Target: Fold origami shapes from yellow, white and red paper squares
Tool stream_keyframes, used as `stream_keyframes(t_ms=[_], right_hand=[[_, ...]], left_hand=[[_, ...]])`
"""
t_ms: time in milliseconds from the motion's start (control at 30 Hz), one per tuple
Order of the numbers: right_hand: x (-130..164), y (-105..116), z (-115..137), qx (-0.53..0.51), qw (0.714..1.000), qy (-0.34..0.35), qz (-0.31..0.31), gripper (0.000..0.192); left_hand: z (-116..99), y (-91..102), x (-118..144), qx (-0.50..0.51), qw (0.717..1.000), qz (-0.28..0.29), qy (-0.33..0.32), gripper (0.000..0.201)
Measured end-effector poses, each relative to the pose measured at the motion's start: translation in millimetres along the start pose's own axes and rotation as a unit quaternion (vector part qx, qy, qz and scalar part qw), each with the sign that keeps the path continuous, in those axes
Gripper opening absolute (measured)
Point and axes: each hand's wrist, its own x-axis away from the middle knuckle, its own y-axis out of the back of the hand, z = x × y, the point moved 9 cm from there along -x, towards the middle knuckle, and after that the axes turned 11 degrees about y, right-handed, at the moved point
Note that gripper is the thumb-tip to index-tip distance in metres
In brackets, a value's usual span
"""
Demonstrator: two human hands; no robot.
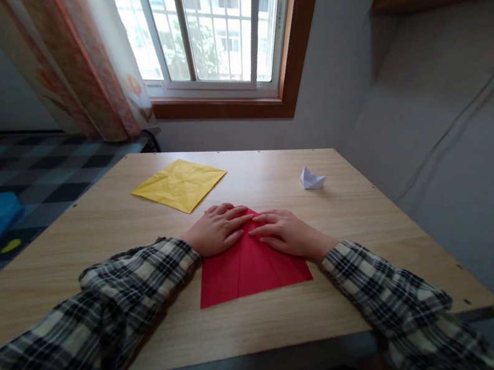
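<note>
On the wooden table (339,226), near its front edge, left hand (215,230) and right hand (284,230) lie flat, fingertips together, pressing the red paper (251,271). Uneven pressure could let the sheet slide, likely skewing the crease; yellow paper (181,183) lies apart.

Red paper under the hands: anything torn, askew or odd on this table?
Nothing stands out. The red paper lies flat, untorn, under the left hand and right hand; the yellow sheet is creased but whole.
</note>
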Motion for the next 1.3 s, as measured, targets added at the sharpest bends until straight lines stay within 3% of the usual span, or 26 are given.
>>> stream_keyframes(t_ms=[267,467,900,1133,1300], right_hand=[[4.7,9.2,-5.2,-0.015,0.999,-0.025,0.02,0.024],[11.6,17.1,-18.8,0.006,0.994,-0.108,0.027,0.023],[15.9,29.2,-24.9,0.123,0.978,-0.166,0.041,0.051],[20.6,32.1,-32.1,0.147,0.966,-0.208,0.054,0.048],[20.9,36.7,-31.7,0.161,0.965,-0.206,0.013,0.047]], left_hand=[[-0.7,0.1,-0.6,-0.01,1.0,0.007,0.0,0.048],[-0.2,-1.3,-0.8,-0.011,1.0,0.01,-0.001,0.05],[0.3,-0.7,-0.6,0.004,1.0,0.005,0.003,0.05],[1.0,-1.7,-1.1,-0.001,1.0,0.004,0.001,0.05],[0.6,-1.0,-1.2,-0.004,1.0,0.007,0.005,0.05]])
